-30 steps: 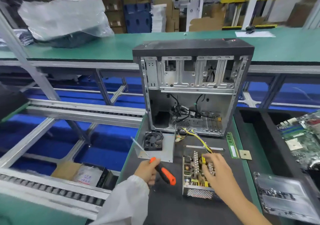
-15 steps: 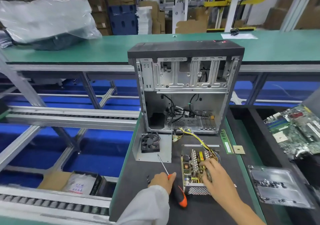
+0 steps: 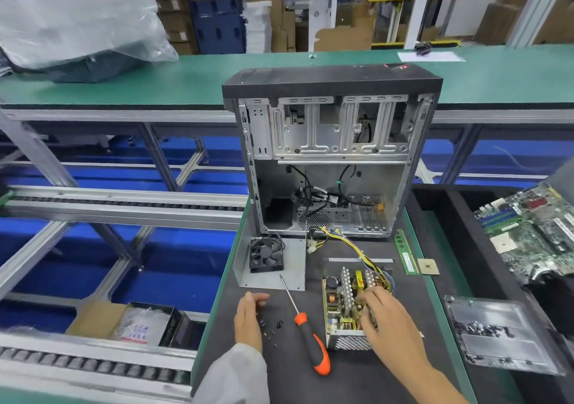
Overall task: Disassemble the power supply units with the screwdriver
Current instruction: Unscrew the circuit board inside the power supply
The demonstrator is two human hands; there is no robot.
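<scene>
The screwdriver (image 3: 306,326), which the left hand (image 3: 248,318) was holding a moment ago, is now lying free on the dark tabletop (image 3: 357,382), its orange and black handle pointing toward the person and its shaft tip reaching the edge of the metal cover plate (image 3: 293,267) that is carrying the fan (image 3: 267,254). That is suggesting the unscrewing step on this unit is finished for now and the work is shifting to pulling parts out by hand. The left grip is holding nothing, fingers relaxed and loosely bent, hovering over the small black screws (image 3: 273,329) that are scattered just beside the screwdriver. The right hand (image 3: 388,326) is resting on the opened power supply unit (image 3: 344,307), its fingers curling in among the circuit board parts, though whether they are actually pinching a component is not clear. The unit is sitting directly under the right hand, just to the right of the screwdriver and in front of the open computer case (image 3: 332,155), with its yellow wires (image 3: 351,245) trailing back toward the case
</scene>
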